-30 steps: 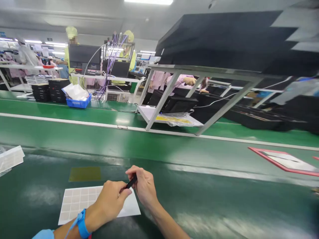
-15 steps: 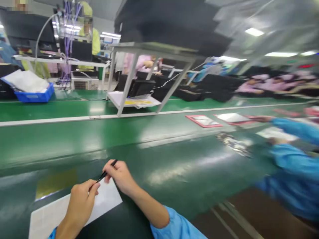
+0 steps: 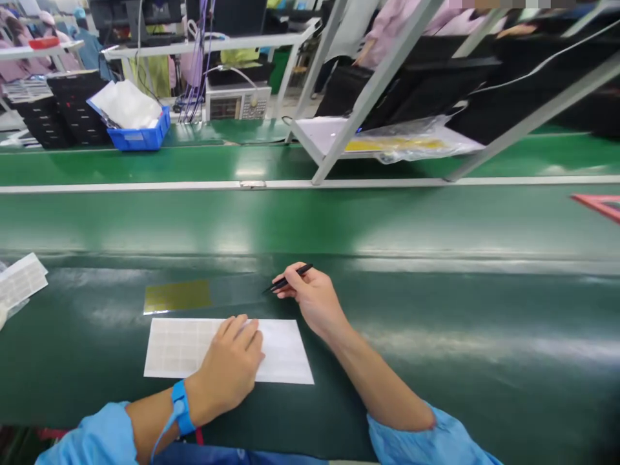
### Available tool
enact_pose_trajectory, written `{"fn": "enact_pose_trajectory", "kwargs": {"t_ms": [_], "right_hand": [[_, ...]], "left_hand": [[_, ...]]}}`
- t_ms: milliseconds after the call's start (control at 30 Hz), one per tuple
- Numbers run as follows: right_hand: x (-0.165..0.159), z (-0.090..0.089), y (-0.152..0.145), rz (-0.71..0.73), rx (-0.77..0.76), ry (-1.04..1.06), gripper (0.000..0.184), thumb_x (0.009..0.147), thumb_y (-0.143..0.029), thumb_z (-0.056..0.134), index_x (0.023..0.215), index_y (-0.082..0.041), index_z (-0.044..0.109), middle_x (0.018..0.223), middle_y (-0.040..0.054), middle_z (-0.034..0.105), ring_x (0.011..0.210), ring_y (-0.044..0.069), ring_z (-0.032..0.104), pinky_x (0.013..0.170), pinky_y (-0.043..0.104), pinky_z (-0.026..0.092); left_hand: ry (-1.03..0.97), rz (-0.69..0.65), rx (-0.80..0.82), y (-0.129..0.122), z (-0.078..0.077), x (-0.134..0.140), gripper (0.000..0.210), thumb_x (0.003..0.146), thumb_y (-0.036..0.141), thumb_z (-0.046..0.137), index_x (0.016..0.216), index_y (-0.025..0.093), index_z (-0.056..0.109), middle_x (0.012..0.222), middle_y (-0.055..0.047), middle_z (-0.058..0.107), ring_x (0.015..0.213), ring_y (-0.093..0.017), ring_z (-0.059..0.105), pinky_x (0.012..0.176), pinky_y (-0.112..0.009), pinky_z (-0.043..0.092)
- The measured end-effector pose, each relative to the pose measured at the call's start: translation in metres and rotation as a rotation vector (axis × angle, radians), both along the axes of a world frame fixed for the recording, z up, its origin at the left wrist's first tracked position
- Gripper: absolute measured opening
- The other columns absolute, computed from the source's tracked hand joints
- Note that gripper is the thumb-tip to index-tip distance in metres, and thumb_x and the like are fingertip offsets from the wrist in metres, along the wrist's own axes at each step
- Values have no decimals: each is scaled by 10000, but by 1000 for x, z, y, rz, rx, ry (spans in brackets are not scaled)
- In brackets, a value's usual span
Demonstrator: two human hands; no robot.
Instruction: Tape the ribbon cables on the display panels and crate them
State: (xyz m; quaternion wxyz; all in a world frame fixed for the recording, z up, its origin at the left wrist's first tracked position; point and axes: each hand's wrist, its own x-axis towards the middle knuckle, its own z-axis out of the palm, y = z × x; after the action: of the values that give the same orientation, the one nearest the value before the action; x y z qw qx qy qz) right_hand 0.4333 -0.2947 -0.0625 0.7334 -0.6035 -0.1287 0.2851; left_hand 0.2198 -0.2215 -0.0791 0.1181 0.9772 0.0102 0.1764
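My right hand [image 3: 312,300] is closed around black tweezers [image 3: 301,270], their fine tips pointing left just above the table. Under my left hand [image 3: 232,365] lies a white sheet [image 3: 285,355] with a faint grid of pale labels on its left part. The left fingers rest spread on the sheet, and a blue wrist strap [image 3: 181,408] circles that wrist. Beyond the sheet is a clear strip with a yellow film [image 3: 177,296] at its left end. The tweezer tips are near the strip's right end; whether they touch it I cannot tell.
Another gridded white sheet [image 3: 22,282] sits at the left edge. Across the green bench stands a blue bin [image 3: 140,134] with white material in it. A grey metal stand [image 3: 382,84] rises at the back, and a red frame [image 3: 600,205] shows far right.
My view has swung left, and the co-worker has left the picture. My left hand has gone from pinching near the tweezer tips to lying on the sheet. The tweezers are now beyond the sheet.
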Motion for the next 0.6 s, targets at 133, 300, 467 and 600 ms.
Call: {"fn": "enact_pose_trajectory", "kwargs": {"t_ms": [133,300,467,600], "right_hand": [[-17,6,35,101,-11,-1,658,621,-756,938,779,-181,661,746,49,759,597,136,717,534,190,603],[-39,5,79,230,-10,-4,688,590,-798,917,776,-189,656,743,47,762,609,156,721,532,223,603],[-49,-2,75,270,-67,-25,632,597,-739,943,755,-191,668,689,37,741,575,146,684,517,225,579],[-49,-1,62,262,-116,-130,487,715,-610,924,776,-192,681,713,41,749,549,139,670,503,225,572]], "left_hand": [[-20,41,-14,11,9,5,142,1026,199,640,1065,127,756,1245,-116,774,1150,-282,702,996,-424,602],[-4,259,-100,84,27,-19,223,1024,186,658,1219,144,758,1296,-135,747,1179,-284,665,1020,-481,585],[150,286,-147,123,32,-43,398,937,251,799,1324,177,742,1485,-145,650,1327,-379,573,1083,-615,529],[170,290,-163,115,33,-42,366,960,276,768,1316,192,746,1477,-131,648,1321,-364,566,1083,-609,518]]}}
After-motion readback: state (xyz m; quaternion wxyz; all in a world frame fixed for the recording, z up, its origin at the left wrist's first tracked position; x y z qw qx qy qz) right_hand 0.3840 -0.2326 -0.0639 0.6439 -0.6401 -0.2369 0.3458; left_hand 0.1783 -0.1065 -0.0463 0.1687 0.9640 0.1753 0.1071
